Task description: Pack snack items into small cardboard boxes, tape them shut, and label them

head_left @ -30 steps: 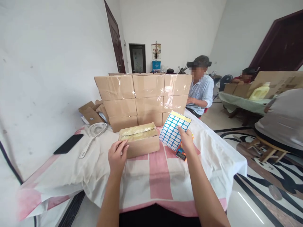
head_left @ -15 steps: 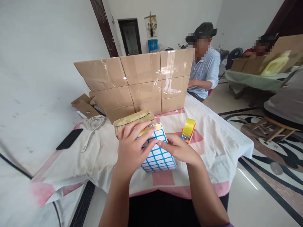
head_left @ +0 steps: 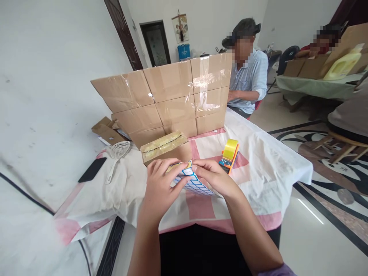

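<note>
At the centre of the frame, both hands close on a sheet of blue-bordered labels (head_left: 193, 183), held low over the pink-and-white tablecloth (head_left: 258, 168). The left hand (head_left: 161, 184) curls over its left edge, fingers bent; the right hand (head_left: 214, 177) pinches its upper edge, apparently at one label, though the fingertips hide the contact. Just beyond the sheet sits a small taped carton (head_left: 166, 147). A tape dispenser (head_left: 229, 155) stands right of centre. Stacked cartons (head_left: 169, 99) fill the upper middle.
</note>
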Demonstrator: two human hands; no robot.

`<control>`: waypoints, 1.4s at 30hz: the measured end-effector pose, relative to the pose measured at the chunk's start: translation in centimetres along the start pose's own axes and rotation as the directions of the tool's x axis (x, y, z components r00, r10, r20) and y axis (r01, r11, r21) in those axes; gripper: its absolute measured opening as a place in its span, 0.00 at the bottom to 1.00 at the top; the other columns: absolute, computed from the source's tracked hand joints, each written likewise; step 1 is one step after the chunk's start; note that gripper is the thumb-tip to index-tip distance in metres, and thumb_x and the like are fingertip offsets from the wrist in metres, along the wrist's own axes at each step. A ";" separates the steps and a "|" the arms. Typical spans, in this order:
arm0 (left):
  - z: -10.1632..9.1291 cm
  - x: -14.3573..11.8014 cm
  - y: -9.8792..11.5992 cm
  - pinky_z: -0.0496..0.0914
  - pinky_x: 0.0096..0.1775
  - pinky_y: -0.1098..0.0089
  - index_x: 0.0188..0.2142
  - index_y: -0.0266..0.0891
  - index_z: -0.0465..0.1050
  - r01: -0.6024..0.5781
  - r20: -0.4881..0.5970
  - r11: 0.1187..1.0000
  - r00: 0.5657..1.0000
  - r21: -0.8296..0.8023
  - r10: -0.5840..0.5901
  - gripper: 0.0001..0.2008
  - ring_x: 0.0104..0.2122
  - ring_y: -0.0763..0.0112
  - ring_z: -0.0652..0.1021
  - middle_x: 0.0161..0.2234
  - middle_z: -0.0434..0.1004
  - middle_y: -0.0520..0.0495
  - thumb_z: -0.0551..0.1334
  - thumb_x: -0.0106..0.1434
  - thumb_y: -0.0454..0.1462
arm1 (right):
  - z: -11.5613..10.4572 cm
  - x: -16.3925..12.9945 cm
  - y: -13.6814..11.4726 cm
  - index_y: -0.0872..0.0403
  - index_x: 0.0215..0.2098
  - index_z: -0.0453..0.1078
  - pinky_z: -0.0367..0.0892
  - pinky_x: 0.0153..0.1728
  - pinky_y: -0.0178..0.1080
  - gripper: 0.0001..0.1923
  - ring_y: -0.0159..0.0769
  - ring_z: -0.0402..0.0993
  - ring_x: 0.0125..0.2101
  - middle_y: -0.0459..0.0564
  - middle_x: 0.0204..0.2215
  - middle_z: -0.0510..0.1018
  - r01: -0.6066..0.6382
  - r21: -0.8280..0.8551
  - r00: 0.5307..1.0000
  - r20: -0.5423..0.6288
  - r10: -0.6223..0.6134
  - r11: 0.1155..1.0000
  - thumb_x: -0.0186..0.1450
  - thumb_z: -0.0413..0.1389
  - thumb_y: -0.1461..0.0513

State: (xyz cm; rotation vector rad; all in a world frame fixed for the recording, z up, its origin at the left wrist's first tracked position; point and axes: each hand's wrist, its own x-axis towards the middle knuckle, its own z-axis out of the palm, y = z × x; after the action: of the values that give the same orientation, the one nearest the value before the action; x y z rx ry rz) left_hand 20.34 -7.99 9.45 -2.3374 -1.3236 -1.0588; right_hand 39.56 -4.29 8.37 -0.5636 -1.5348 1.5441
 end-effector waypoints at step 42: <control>4.6 -1.2 1.3 0.70 0.42 0.60 0.37 0.42 0.69 -0.002 -0.349 0.950 0.930 -0.313 -0.113 0.09 0.37 0.66 0.80 0.36 0.82 0.49 0.65 0.63 0.27 | -0.6 1.6 2.1 0.53 0.26 0.63 0.53 0.26 0.34 0.15 0.30 0.57 0.24 0.41 0.22 0.61 0.016 -0.279 0.899 -0.417 -0.136 0.960 0.69 0.52 0.55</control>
State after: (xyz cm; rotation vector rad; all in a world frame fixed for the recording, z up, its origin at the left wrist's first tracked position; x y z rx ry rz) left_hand 23.17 -7.06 5.54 -2.1599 -1.1545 -1.7305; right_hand 38.70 -2.36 6.66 -0.9236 -1.4015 1.0594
